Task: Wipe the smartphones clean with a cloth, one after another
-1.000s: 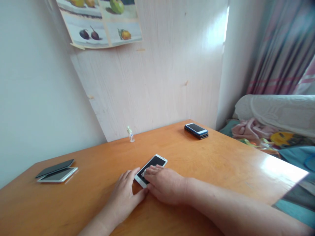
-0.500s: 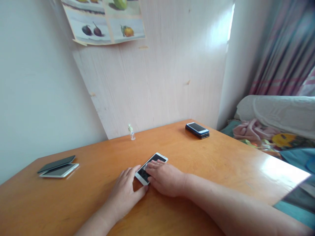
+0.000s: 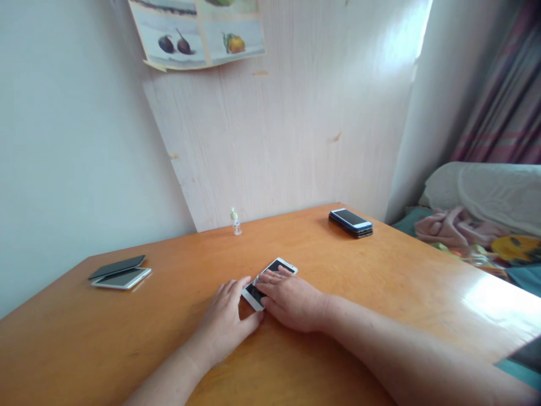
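A white smartphone with a dark screen lies face up and slanted on the wooden table. My left hand holds its near end, thumb at the bottom corner and fingertips along the left edge. Across the screen rests my right hand, fingers pressed down and covering much of the glass. A small pale patch shows at the right fingertips, partly under them; I cannot make out what it is.
A small clear pump bottle stands near the table's back edge. Stacked phones lie at the back right. To the left are a white tablet-like device and a dark flat cover. Beyond the right edge are piled fabrics.
The view has shifted a little, so everything sits further right in it. Both hands stay on the smartphone, the right fingers still pressed on the screen.
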A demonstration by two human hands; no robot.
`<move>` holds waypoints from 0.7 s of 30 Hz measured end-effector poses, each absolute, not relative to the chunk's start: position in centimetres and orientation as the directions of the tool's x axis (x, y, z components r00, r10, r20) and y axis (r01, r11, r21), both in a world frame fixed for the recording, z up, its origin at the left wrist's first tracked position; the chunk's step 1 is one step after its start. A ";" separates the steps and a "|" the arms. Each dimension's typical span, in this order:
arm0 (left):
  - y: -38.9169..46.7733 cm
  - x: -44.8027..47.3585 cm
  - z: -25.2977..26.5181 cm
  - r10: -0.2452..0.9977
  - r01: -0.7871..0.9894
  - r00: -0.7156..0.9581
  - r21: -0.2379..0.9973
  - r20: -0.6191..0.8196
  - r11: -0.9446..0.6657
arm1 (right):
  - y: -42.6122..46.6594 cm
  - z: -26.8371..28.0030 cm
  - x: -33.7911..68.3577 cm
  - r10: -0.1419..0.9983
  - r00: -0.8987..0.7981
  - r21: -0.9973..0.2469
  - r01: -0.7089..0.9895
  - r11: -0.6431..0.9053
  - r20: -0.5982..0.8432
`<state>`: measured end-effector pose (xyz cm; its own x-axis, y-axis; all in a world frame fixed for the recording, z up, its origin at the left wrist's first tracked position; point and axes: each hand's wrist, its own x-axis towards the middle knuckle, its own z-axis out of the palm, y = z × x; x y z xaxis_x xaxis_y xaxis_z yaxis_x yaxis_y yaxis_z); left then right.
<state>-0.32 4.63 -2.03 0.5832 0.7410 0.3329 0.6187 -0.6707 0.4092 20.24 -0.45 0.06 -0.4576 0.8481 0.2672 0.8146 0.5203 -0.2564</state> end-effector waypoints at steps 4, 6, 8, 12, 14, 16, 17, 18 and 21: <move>4.7 -0.3 -2.1 0.739 0.611 0.579 0.417 0.345 -0.673 | -0.4 -0.1 19.9 0.817 -0.510 -0.280 0.770 0.573 0.269; 4.6 -0.4 -2.1 0.738 0.613 0.577 0.412 0.349 -0.674 | 0.6 -0.2 20.7 0.882 -0.409 -0.294 0.835 0.466 0.234; 4.6 -0.4 -2.1 0.738 0.618 0.581 0.403 0.344 -0.675 | 1.6 -0.3 21.6 0.947 -0.264 -0.303 0.901 0.310 0.186; 4.6 -0.3 -2.1 0.735 0.621 0.588 0.395 0.338 -0.677 | 1.7 -0.2 21.9 0.968 -0.185 -0.290 0.929 0.229 0.172; 4.7 -0.3 -2.1 0.729 0.612 0.590 0.396 0.348 -0.685 | 0.8 -0.1 20.9 0.929 -0.302 -0.271 0.896 0.353 0.214; 4.7 -0.3 -2.1 0.725 0.606 0.592 0.399 0.352 -0.689 | -0.2 0.1 19.9 0.870 -0.425 -0.253 0.839 0.482 0.249; 4.7 -0.3 -2.0 0.724 0.605 0.594 0.399 0.351 -0.689 | -0.4 0.1 19.6 0.846 -0.467 -0.246 0.815 0.525 0.257; 4.7 -0.3 -2.0 0.725 0.606 0.595 0.398 0.347 -0.689 | -0.5 0.1 19.5 0.835 -0.486 -0.239 0.805 0.543 0.257; 4.7 -0.4 -2.0 0.730 0.616 0.594 0.391 0.339 -0.683 | 0.2 0.1 20.5 0.900 -0.369 -0.223 0.881 0.418 0.231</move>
<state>-0.39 4.73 -2.03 0.5939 0.7297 0.3388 0.6163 -0.6833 0.3914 20.53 0.20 0.11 -0.3689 0.9004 0.2305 0.8807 0.4179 -0.2231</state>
